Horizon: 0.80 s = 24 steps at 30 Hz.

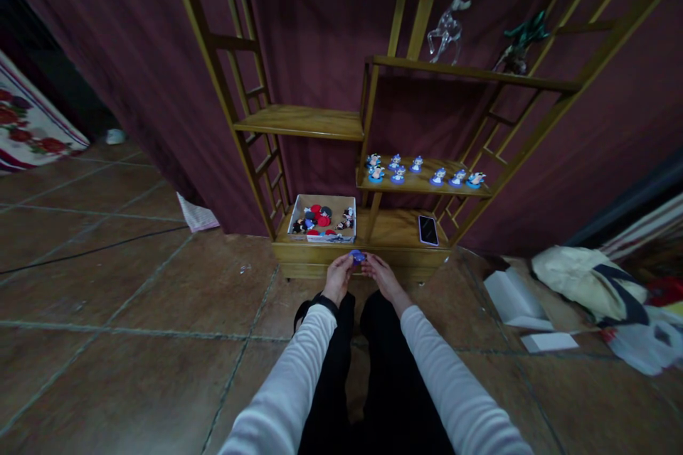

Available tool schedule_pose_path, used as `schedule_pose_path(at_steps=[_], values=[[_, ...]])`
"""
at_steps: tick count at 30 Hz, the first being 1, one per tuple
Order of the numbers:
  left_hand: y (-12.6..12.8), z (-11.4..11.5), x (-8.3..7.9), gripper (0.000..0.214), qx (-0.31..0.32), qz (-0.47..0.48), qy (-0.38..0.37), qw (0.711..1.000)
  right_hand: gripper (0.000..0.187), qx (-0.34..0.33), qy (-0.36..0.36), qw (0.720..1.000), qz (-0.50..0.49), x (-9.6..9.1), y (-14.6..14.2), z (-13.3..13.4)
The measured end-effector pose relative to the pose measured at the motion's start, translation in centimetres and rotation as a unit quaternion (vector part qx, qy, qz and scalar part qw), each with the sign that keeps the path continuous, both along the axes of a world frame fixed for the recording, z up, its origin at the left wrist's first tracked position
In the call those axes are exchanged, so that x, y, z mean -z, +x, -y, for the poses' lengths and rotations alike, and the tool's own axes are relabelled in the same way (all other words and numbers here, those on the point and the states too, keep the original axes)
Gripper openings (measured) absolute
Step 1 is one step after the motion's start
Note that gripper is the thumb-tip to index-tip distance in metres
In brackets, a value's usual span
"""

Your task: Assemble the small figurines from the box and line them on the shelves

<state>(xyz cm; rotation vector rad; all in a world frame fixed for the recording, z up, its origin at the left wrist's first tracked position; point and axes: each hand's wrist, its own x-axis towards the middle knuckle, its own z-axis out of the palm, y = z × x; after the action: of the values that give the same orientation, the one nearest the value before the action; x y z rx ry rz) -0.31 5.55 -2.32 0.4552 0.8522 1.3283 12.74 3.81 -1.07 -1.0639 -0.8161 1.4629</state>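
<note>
A small blue-purple piece (357,256), similar in colour to the bases of the shelf figurines, is held in front of the lower shelf edge. My left hand (340,276) pinches it from the left. The fingertips of my right hand (380,271) close on its right side. Its exact shape is too small to make out. Just beyond my hands, an open cardboard box (349,200) holds several red, black, white and brown figures. Several blue and white figurines (398,174) stand on the middle shelf, up and to the right.
The wooden display rack (299,121) has uprights on both sides. A dark-screened phone (427,230) lies on the lower shelf. Higher up stand a clear deer ornament (447,32) and a green ornament (520,43). White boxes (516,301) and a cloth bag (584,277) lie on the floor at right.
</note>
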Motion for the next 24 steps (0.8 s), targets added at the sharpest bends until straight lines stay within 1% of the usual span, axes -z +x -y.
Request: schedule_pose_path(at_steps=[4, 8, 13, 17, 21, 24], values=[[-0.2, 0.0, -0.3, 0.02, 0.013, 0.002, -0.03, 0.999, 0.037, 0.031, 0.006, 0.999, 0.032, 0.5, -0.1, -0.3], [0.0, -0.2, -0.3, 0.017, 0.039, 0.004, -0.051, 0.998, 0.034, 0.012, 0.029, 0.999, 0.02, 0.2, 0.0, -0.2], [0.2, -0.4, 0.1, 0.017, 0.062, -0.008, -0.069, 0.996, 0.037, 0.003, 0.061, 0.998, 0.008, -0.6, 0.1, 0.1], [0.2, -0.4, 0.2, 0.017, 0.081, -0.019, -0.065, 0.994, 0.038, 0.023, 0.061, 0.998, 0.024, -0.5, 0.1, 0.0], [-0.1, -0.2, 0.1, 0.017, 0.122, -0.019, -0.05, 0.991, 0.042, 0.051, 0.04, 0.998, -0.007, -0.1, 0.4, -0.3], [-0.1, 0.0, 0.0, 0.022, 0.129, -0.031, -0.024, 0.991, 0.046, 0.055, 0.026, 0.998, -0.014, 0.1, 0.6, -0.4]])
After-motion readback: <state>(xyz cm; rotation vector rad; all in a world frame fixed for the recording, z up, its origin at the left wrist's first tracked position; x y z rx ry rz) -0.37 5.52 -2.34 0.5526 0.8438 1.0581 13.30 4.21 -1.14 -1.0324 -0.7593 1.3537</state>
